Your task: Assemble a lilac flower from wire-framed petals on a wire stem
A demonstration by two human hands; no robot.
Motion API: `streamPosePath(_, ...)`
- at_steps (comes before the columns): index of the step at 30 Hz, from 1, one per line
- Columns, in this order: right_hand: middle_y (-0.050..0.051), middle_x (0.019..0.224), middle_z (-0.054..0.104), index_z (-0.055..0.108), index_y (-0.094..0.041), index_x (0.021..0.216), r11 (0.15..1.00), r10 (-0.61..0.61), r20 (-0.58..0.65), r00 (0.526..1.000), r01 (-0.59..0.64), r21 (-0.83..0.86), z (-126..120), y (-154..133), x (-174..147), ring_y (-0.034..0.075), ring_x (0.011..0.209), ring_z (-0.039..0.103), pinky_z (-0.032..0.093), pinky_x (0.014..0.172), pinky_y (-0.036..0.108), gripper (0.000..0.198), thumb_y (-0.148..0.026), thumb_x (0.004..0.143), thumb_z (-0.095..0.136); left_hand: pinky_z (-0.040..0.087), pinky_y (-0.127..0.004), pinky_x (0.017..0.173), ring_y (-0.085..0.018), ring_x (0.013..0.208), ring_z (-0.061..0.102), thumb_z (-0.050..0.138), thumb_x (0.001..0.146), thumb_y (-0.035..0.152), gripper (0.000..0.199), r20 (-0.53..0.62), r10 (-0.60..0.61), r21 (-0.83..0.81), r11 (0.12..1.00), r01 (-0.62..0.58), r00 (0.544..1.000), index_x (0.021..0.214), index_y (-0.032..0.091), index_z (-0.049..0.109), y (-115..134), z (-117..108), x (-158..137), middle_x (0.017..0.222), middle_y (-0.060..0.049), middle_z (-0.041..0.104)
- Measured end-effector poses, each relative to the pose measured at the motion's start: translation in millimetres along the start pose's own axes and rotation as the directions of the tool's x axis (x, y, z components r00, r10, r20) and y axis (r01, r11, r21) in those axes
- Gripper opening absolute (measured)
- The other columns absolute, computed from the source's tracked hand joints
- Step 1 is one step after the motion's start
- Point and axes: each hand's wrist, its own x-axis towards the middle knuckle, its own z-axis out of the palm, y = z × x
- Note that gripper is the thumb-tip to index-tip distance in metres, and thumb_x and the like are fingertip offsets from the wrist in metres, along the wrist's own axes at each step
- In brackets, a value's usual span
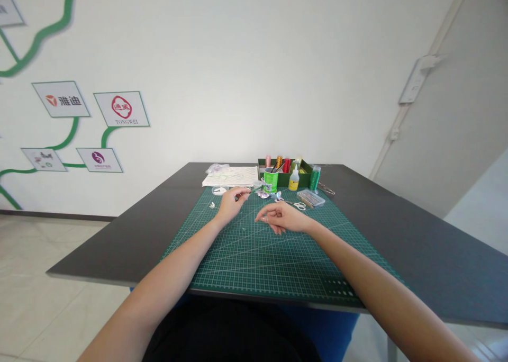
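Observation:
My left hand (234, 202) is above the far left part of the green cutting mat, its fingers closed round a thin, dark green stick-like tool (255, 189). The tool's tip points right, towards a small round white dish and the green tub. To the right, my right hand (282, 217) hovers over the mat with its fingers bent and close together. Something small and pale pink (264, 219) shows at its fingertips, too small to name. On the mat left of my left hand lies a small white petal-like piece (212, 205).
The cutting mat (273, 267) covers the middle of a black table (428, 245). Beyond my hands stand a bright green tub (271, 181), a glue bottle (293, 180) and a dark green box (283, 179) with thread spools. Scissors (300, 206), a clear case (310, 198) and paper sheets (230, 176) lie nearby.

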Motion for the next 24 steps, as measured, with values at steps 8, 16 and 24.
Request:
streamPosePath(8, -0.003, 0.051, 0.057, 0.068, -0.014, 0.113, 0.998, -0.031, -0.039, 0.999, 0.033, 0.056, 0, -2, 0, 0.009, 0.042, 0.055, 0.043, 0.039, 0.016, 0.036, -0.041, 0.092, 0.058, 0.047, -0.026, 0.072, -0.014, 0.076, 0.061, 0.061, 0.087, 0.011, 0.017, 0.108, 0.095, 0.119, 0.987, -0.108, 0.990, 0.096, 0.017, 0.073, 11, -2, -3, 0.087, -0.004, 0.069)
streamPosePath(16, -0.005, 0.050, 0.058, 0.064, -0.013, 0.124, 0.996, -0.053, -0.094, 0.994, 0.060, 0.070, -3, -1, -1, 0.008, 0.039, 0.051, 0.045, 0.041, 0.018, 0.044, -0.042, 0.091, 0.059, 0.045, -0.027, 0.071, -0.014, 0.075, 0.060, 0.060, 0.087, 0.012, 0.016, 0.172, 0.120, 0.129, 0.981, -0.143, 0.978, 0.095, 0.018, 0.073, 14, -2, -4, 0.086, -0.004, 0.069)
streamPosePath(24, -0.005, 0.048, 0.056, 0.063, -0.011, 0.125, 0.994, -0.052, -0.153, 0.987, 0.066, 0.086, -6, -8, -3, 0.007, 0.038, 0.048, 0.044, 0.041, 0.018, 0.047, -0.042, 0.089, 0.060, 0.043, -0.026, 0.070, -0.015, 0.074, 0.057, 0.058, 0.090, 0.016, 0.017, 0.247, 0.135, 0.138, 0.975, -0.173, 0.959, 0.096, 0.018, 0.073, 13, -2, -6, 0.081, -0.003, 0.066)
